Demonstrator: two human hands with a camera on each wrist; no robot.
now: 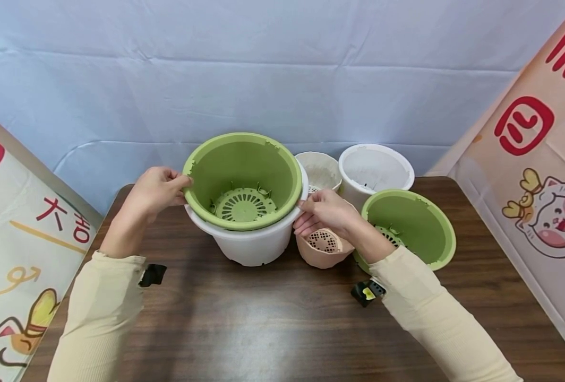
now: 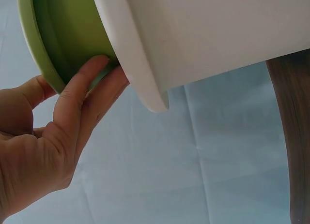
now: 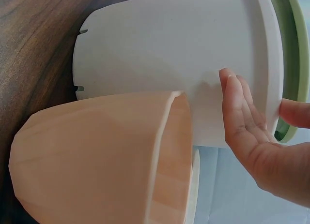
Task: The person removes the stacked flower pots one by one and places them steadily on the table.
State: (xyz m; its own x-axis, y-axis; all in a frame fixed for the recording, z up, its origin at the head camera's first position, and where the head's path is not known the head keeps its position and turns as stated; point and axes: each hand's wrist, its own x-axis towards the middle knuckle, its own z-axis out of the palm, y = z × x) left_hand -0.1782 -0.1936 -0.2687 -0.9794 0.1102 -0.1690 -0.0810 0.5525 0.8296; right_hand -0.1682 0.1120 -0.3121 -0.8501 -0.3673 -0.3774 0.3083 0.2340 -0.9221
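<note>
A green flower pot (image 1: 246, 204) with a slotted base sits inside a large white flower pot (image 1: 254, 249), its rim standing above the white one. My left hand (image 1: 160, 187) pinches the green pot's rim at the left, thumb over it and fingers beneath. In the left wrist view those fingers reach into the gap between the green pot (image 2: 72, 30) and the white rim (image 2: 131, 50). At the right side, my right hand (image 1: 327, 211) grips the white pot's rim. Its thumb is on top and its fingers lie along the outer wall (image 3: 169, 50) in the right wrist view.
Right of the nested pair stand a peach pot (image 1: 323, 259), a cream pot (image 1: 317, 162) behind it, a smaller white pot (image 1: 378, 164) and a tilted second green pot (image 1: 421, 228). All are on a dark wooden table (image 1: 258, 329) before a pale cloth backdrop (image 1: 263, 79).
</note>
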